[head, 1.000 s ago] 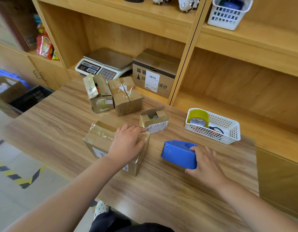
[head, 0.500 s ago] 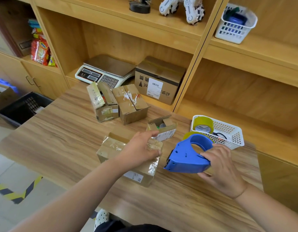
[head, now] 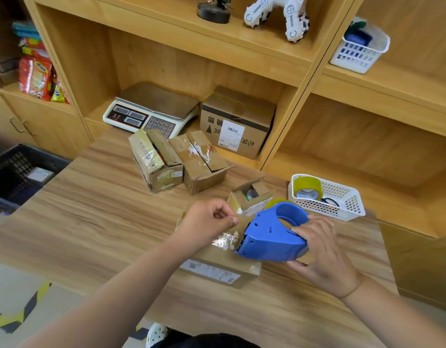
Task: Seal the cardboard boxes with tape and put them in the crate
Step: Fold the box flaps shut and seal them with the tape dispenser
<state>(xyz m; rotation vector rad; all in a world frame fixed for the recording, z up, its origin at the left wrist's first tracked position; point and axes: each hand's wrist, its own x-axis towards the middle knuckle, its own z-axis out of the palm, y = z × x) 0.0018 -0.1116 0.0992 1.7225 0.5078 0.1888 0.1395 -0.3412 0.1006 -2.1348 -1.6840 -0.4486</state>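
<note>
head | we are gripping the dispenser (head: pixel 272 238) in our right hand (head: pixel 322 252) and pinching the tape (head: pixel 240 222) with our left hand (head: pixel 206 222), likely drawing a strip for the box (head: pixel 216 271) lying beneath on the bench (head: pixel 104 222) | crate (head: pixel 16 169) is sitting left of the bench | box label's print is proving too small to read

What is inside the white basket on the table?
A roll of yellow tape lies in the white basket, with a dark looped thing, maybe scissors, beside it. The basket wall covers their lower parts.
</note>
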